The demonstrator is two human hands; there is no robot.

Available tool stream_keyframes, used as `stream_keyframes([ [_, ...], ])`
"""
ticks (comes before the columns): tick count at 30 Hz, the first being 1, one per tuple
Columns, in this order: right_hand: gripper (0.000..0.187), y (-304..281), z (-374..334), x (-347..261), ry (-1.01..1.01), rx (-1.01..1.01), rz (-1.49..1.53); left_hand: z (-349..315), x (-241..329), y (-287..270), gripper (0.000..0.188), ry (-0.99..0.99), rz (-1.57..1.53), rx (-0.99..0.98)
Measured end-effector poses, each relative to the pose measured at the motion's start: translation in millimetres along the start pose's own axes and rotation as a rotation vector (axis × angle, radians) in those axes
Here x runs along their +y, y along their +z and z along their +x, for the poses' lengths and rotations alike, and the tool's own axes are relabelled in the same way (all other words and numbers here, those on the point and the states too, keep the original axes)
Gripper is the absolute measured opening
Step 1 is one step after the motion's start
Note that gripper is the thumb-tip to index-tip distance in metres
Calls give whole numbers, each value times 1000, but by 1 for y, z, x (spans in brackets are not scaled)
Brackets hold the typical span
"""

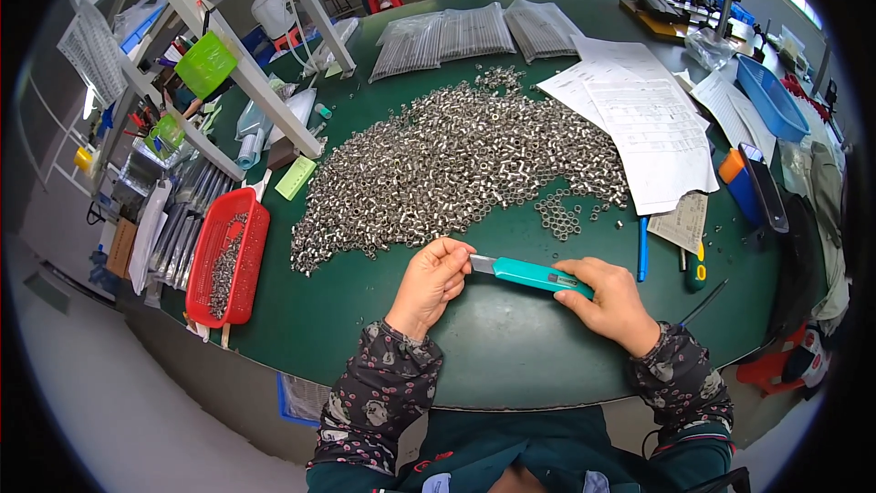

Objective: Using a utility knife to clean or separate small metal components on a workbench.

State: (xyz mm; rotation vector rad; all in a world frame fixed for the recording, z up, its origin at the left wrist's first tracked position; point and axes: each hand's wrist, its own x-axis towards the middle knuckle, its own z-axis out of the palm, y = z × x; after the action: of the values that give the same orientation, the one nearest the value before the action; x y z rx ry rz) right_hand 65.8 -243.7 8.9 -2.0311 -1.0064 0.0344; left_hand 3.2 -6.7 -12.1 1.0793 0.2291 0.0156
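Both hands meet over the near half of the green desk [497, 329], each at one end of a teal utility knife [525, 273]. Fingers wrapped round its handle, the right hand [607, 297] holds the knife from the right, thumb lying along the near side. Opposite, the left hand [433, 278] has thumb and forefinger pinched together at the tip of the pale blade [483, 264] — whether they grip the metal itself or some tiny piece there, I cannot tell. The knife lies across the space between the hands, midway along the desk's near edge and just short of a broad heap of small metal rings [456, 160]. That heap spreads over the middle of the desk (a few rings sit loose at its right end). By the left edge stands a red basket [245, 288] with more rings inside; clear bags of thin tubes [474, 32] lie along the far edge. Toward the right edge are printed sheets [648, 141] — and, nearer the hands, a blue pen [642, 251].
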Motion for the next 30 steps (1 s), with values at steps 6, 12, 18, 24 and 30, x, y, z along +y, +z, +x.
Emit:
stream_keyframes([
  [6,29,-3,2,-3,-64,224,-147,0,1,-2,16,9,-58,35],
  [12,30,0,1,-2,-88,181,-148,0,1,-1,15,25,-65,36],
  [18,30,0,0,0,-71,174,-152,1,1,0,17,65,-47,56],
  [24,29,0,0,-1,-73,165,-151,2,1,-2,18,66,-72,33],
  [30,28,0,0,-2,-72,147,-143,2,0,-4,15,81,-40,28],
])
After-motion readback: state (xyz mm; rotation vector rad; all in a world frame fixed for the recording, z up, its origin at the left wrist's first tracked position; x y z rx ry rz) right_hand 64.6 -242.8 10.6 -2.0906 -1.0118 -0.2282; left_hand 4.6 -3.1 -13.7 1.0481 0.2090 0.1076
